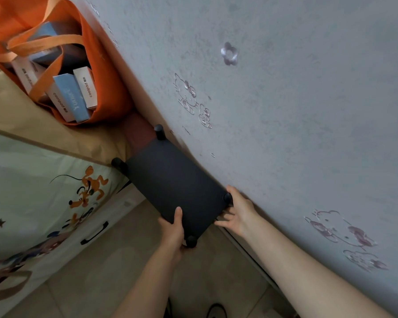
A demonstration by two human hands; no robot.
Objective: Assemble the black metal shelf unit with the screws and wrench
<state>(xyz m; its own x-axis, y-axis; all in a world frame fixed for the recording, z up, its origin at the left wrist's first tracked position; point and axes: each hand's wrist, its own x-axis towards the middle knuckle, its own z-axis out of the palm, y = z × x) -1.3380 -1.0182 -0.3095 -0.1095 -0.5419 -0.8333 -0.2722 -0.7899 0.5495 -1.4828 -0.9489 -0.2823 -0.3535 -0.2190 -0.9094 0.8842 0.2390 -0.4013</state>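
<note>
Left hand (174,230) wrapped around the near edge of the black shelf unit (175,182), thumb on top, fingers tucked under, close to one round black post cap (191,241). Right hand (237,211) holding the near corner by the wall (308,111), fingers curled under the edge beside another post cap (227,197). Both hands gripping it, probably to slide it snug into the gap between the wall and the cartoon cabinet (44,198). Held flat, likely so the posts keep level. Two more caps sticking up at the far corners (159,131). Orange bag (55,65) of boxes resting on top of the cabinet, behind the shelf.

Legs and lower shelves hidden under the top panel. No screws or wrench in sight. Fingertips under the edge not visible. Dark things at the bottom of the floor cut off, hard to name.
</note>
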